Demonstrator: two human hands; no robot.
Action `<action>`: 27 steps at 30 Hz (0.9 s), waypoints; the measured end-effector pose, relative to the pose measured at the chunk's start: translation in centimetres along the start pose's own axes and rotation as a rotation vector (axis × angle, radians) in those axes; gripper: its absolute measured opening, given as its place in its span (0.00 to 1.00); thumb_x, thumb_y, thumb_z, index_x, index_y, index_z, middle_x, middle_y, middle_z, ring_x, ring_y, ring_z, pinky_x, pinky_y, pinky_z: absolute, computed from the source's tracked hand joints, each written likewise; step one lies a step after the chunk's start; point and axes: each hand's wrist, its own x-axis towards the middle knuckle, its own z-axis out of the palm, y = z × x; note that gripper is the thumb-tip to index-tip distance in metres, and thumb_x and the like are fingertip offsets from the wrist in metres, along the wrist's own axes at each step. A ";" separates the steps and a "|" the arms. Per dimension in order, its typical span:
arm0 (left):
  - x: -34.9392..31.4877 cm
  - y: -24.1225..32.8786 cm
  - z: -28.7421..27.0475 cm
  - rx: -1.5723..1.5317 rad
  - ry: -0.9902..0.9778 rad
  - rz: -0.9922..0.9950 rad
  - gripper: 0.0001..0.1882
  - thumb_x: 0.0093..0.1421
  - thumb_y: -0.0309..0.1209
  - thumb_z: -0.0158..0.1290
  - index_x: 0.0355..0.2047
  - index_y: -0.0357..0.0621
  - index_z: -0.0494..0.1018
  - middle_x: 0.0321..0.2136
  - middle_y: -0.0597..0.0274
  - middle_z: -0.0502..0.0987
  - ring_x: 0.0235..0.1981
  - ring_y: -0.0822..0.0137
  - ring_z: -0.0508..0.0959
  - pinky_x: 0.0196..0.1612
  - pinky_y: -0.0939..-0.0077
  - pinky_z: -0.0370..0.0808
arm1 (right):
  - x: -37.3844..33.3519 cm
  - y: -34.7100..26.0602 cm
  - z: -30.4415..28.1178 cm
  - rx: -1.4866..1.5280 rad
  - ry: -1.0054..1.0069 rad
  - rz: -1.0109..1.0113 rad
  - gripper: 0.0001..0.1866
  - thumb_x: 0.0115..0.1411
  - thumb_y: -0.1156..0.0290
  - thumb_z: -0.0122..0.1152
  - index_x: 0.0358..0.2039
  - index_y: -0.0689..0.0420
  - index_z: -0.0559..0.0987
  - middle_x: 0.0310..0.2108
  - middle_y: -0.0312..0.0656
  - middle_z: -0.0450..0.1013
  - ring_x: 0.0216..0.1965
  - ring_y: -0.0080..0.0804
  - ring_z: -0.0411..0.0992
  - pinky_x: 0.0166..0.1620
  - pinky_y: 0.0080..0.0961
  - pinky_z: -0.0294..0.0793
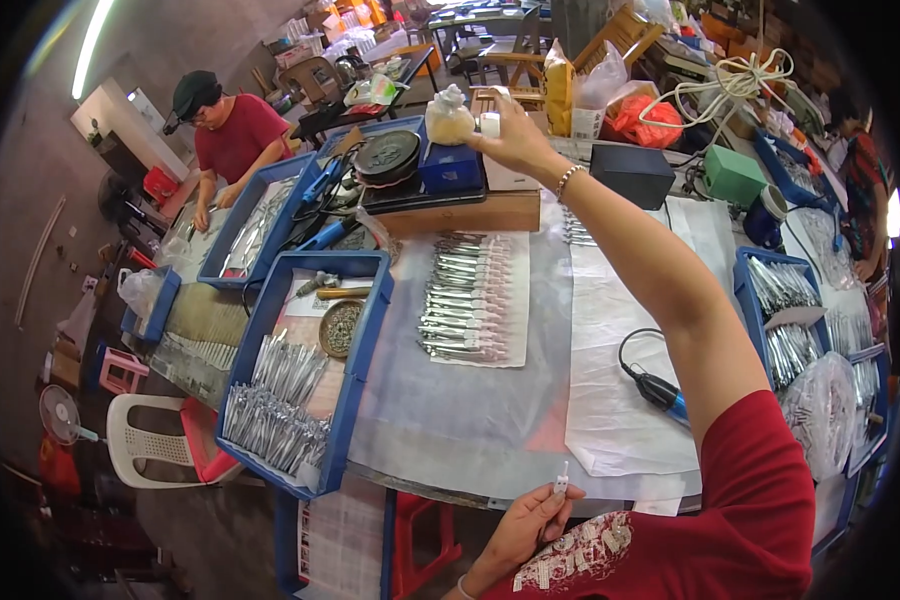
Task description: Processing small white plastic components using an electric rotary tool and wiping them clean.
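My left hand is near the table's front edge, its fingers pinching a small white plastic piece with a thin tip pointing up. My right arm stretches across the table to the far side. There my right hand has its fingers closed around a small white cylindrical thing, partly hidden by the hand. Beside it a tied clear bag with pale contents sits above a blue box. A row of slim metal tool-like pieces with pale ends lies on a white sheet mid-table.
At left stands a blue tray with metal pieces and a round dish. A dark-handled corded tool lies at right, near more blue trays. A co-worker in red works at the far left; another person is at the right edge.
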 end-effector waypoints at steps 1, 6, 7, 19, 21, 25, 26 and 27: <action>0.1 0.1 -0.1 -0.002 -0.006 -0.004 0.15 0.68 0.34 0.40 0.45 0.36 0.70 0.20 0.71 0.63 0.17 0.81 0.59 0.20 0.89 0.55 | 0.1 -0.8 -0.6 0.015 0.015 0.031 0.48 0.49 0.47 0.60 0.58 0.72 0.55 0.57 0.62 0.58 0.57 0.57 0.60 0.59 0.36 0.60; 0.4 0.2 0.2 0.013 -0.007 -0.024 0.15 0.68 0.34 0.40 0.44 0.36 0.70 0.20 0.72 0.63 0.17 0.81 0.59 0.20 0.89 0.55 | 0.9 -1.3 -1.5 0.106 0.234 -0.183 0.41 0.52 0.52 0.59 0.58 0.67 0.58 0.57 0.59 0.59 0.57 0.53 0.61 0.59 0.36 0.60; 0.5 0.0 0.0 -0.006 -0.023 -0.020 0.15 0.68 0.34 0.40 0.45 0.36 0.70 0.20 0.72 0.63 0.17 0.81 0.59 0.20 0.89 0.55 | 1.0 -1.2 -1.8 0.159 0.263 -0.227 0.39 0.53 0.53 0.59 0.58 0.65 0.59 0.57 0.57 0.60 0.56 0.52 0.62 0.59 0.36 0.60; -0.8 -1.6 0.1 -0.104 -0.007 0.006 0.15 0.67 0.35 0.42 0.44 0.35 0.70 0.21 0.70 0.65 0.17 0.80 0.59 0.20 0.88 0.56 | -2.8 3.7 -1.1 0.806 0.254 0.721 0.25 0.56 0.58 0.56 0.42 0.70 0.73 0.35 0.49 0.73 0.40 0.39 0.73 0.39 0.34 0.73; -1.2 -1.8 0.7 -0.083 -0.023 -0.010 0.15 0.67 0.34 0.42 0.44 0.35 0.70 0.21 0.70 0.65 0.17 0.80 0.59 0.20 0.88 0.56 | -4.0 4.8 0.2 0.846 0.160 0.638 0.23 0.56 0.58 0.56 0.39 0.68 0.75 0.29 0.43 0.73 0.34 0.34 0.73 0.32 0.31 0.72; -2.2 -2.2 1.1 -0.032 -0.046 0.046 0.14 0.67 0.33 0.41 0.44 0.36 0.70 0.21 0.69 0.65 0.17 0.80 0.61 0.21 0.89 0.58 | -5.7 5.3 -2.6 0.404 0.556 0.312 0.17 0.55 0.62 0.54 0.24 0.66 0.78 0.18 0.49 0.73 0.21 0.32 0.72 0.27 0.33 0.67; -2.5 -2.3 1.2 -0.023 -0.039 0.063 0.14 0.67 0.32 0.41 0.44 0.36 0.70 0.21 0.70 0.65 0.18 0.81 0.61 0.21 0.89 0.58 | -6.5 3.9 -4.4 0.393 0.601 0.329 0.18 0.54 0.62 0.54 0.21 0.67 0.76 0.16 0.53 0.71 0.19 0.36 0.72 0.27 0.34 0.67; -2.7 -1.9 1.7 0.044 -0.013 0.049 0.13 0.67 0.31 0.41 0.44 0.36 0.70 0.21 0.70 0.65 0.18 0.81 0.61 0.21 0.90 0.58 | -7.4 4.2 -6.6 0.310 0.599 0.242 0.18 0.55 0.62 0.53 0.23 0.66 0.77 0.18 0.53 0.72 0.20 0.37 0.73 0.28 0.35 0.67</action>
